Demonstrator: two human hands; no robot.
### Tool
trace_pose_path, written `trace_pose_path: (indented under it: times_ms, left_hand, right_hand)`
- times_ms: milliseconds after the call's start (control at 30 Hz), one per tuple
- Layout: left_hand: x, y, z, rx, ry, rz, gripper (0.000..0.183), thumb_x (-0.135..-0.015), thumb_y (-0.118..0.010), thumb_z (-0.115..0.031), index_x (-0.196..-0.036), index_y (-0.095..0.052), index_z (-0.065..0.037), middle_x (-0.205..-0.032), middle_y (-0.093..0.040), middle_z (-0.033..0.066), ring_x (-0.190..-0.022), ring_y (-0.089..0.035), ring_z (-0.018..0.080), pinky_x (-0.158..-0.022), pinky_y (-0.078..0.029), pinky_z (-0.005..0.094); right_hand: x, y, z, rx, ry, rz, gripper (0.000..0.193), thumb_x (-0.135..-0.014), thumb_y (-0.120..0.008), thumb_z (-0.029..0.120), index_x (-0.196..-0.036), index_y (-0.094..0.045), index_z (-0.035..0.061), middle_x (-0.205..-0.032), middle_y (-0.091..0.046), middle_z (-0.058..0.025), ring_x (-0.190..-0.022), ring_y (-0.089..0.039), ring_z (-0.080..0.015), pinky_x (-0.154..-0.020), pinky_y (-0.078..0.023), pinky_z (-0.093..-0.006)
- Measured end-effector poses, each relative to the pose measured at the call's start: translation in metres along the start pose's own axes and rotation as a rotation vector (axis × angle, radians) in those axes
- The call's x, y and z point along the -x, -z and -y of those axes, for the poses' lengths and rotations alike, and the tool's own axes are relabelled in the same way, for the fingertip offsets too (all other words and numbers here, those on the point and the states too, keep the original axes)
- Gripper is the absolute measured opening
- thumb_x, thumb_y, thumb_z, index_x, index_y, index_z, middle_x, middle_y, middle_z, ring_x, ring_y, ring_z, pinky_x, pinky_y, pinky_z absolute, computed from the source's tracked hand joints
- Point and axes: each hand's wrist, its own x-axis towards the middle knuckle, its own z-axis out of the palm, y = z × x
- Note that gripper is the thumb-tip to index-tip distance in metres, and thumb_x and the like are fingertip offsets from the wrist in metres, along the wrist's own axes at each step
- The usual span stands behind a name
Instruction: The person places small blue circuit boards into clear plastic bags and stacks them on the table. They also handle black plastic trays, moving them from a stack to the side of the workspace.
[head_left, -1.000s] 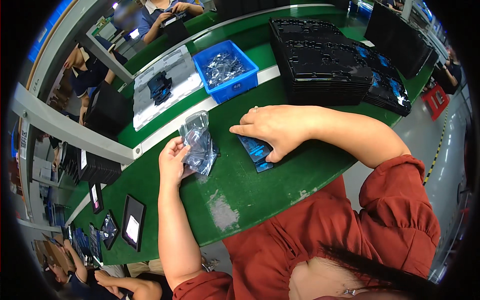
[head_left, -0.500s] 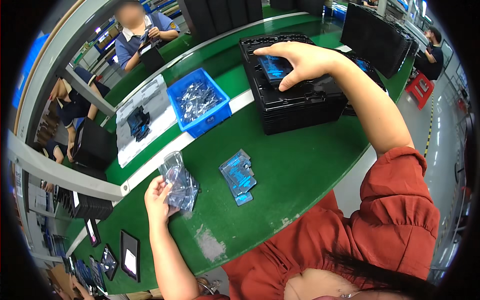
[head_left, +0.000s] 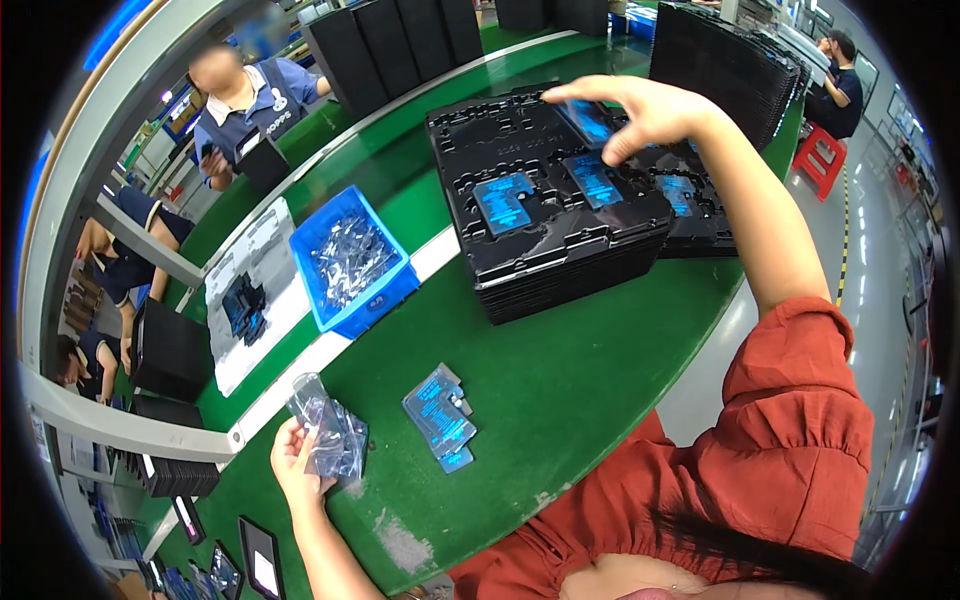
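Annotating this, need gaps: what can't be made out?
Head view:
Blue-printed piece under right hand: partly covered by that hand.
Left hand: fingertips behind clear pouches.
Pieces in blue bin: too small, jumbled to count.
Black tray: cut off by lower edge.

A green table (head_left: 560, 400) carries dark blue-printed pieces (head_left: 438, 420) and stacked black trays (head_left: 552, 218).

Rust-red blouse (head_left: 700, 485), puffed right sleeve (head_left: 795, 405), ruffled cuff (head_left: 815, 318)

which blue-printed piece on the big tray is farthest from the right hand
The leftmost piece on that tray; one is near the right hand, another at its fingers.
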Motion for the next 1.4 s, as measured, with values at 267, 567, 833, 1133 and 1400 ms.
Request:
trace_pose_path:
  times_ms: [267,567,833,1133,1400]
  left_hand:
    - [0.000,-0.007,-0.001,-0.002,-0.060,-0.034,0.023,-0.083,-0.054,0.008,-0.106,-0.056,0.004,-0.088,-0.062,0.0063,-0.074,-0.060,0.0114,-0.067,-0.050,0.0232]
    - [0.002,-0.004,-0.001,0.006,-0.066,-0.045,0.023,-0.083,-0.054,0.008,-0.105,-0.056,0.004,-0.088,-0.063,0.0065,-0.073,-0.060,0.0111,-0.066,-0.050,0.0231]
    - [0.003,-0.006,-0.007,0.018,-0.018,-0.018,0.023,-0.080,-0.062,0.003,-0.102,-0.058,0.003,-0.090,-0.063,0.0051,-0.079,-0.058,0.0095,-0.074,-0.046,0.0216]
    - [-0.002,0.001,0.003,0.037,-0.060,0.007,0.026,-0.079,-0.062,0.006,-0.104,-0.057,0.004,-0.092,-0.063,0.0061,-0.080,-0.059,0.0102,-0.075,-0.047,0.0220]
    - [-0.002,-0.006,-0.003,-0.005,0.004,-0.011,0.024,-0.082,-0.059,0.004,-0.106,-0.057,0.002,-0.090,-0.063,0.0048,-0.077,-0.058,0.0095,-0.069,-0.046,0.0216]
  right_hand:
    - [-0.070,-0.009,-0.075,0.020,-0.173,0.004,0.095,-0.056,-0.084,0.019,-0.138,-0.038,0.0111,-0.131,-0.050,-0.0129,-0.121,-0.047,-0.0239,-0.104,-0.035,-0.0342]
    - [-0.140,-0.038,-0.030,0.103,-0.018,0.173,0.072,-0.070,-0.076,0.034,-0.131,-0.048,0.0099,-0.135,-0.045,-0.0149,-0.126,-0.041,-0.0303,-0.105,-0.033,-0.0384]
    - [-0.095,-0.054,0.010,0.101,0.151,-0.048,0.049,-0.087,-0.057,0.035,-0.121,-0.054,0.0004,-0.129,-0.049,-0.0190,-0.121,-0.045,-0.0319,-0.103,-0.034,-0.0413]
    - [0.004,-0.064,0.051,0.291,-0.117,-0.251,0.051,-0.086,-0.059,0.028,-0.129,-0.047,0.0043,-0.139,-0.036,-0.0209,-0.129,-0.034,-0.0347,-0.106,-0.029,-0.0410]
    - [0.042,-0.056,0.033,0.297,-0.683,-0.390,0.037,-0.074,-0.065,0.034,-0.091,-0.068,0.0001,-0.088,-0.065,-0.0199,-0.086,-0.063,-0.0314,-0.080,-0.049,-0.0401]
